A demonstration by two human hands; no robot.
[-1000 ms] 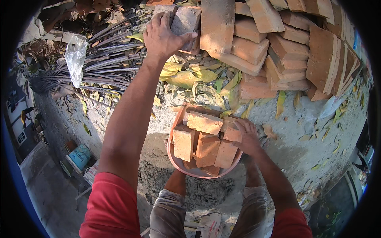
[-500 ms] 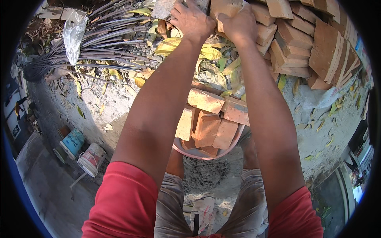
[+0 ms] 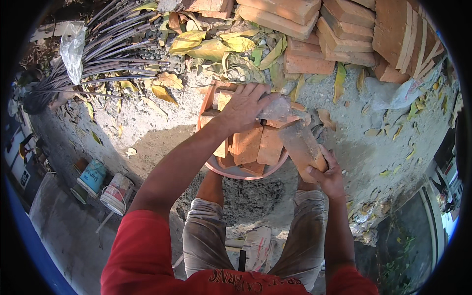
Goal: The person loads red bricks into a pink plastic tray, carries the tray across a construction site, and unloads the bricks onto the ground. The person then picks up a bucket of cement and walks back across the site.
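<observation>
A round pinkish basin (image 3: 223, 171) stands on the ground between my feet, with several orange bricks (image 3: 247, 143) packed inside it. Over its far part, my left hand (image 3: 246, 104) grips a pale greyish brick (image 3: 279, 109), fingers curled across its top. At the basin's right side my right hand (image 3: 330, 176) holds a tilted grey-brown brick (image 3: 301, 142), thumb on its face near the lower end. That brick's upper end comes close to the one in my left hand; I cannot tell whether they touch.
A heap of stacked bricks (image 3: 344, 34) lies at the far right. Thin metal rods (image 3: 113, 49) with a clear plastic bag (image 3: 73, 51) lie far left, near yellow leaves (image 3: 206, 49). Buckets (image 3: 117, 192) stand at the left. Grey mortar (image 3: 250, 201) spreads below the basin.
Both hands have come back from the far brick pile toward the basin, each now with a brick. My right hand has swung to the basin's right side.
</observation>
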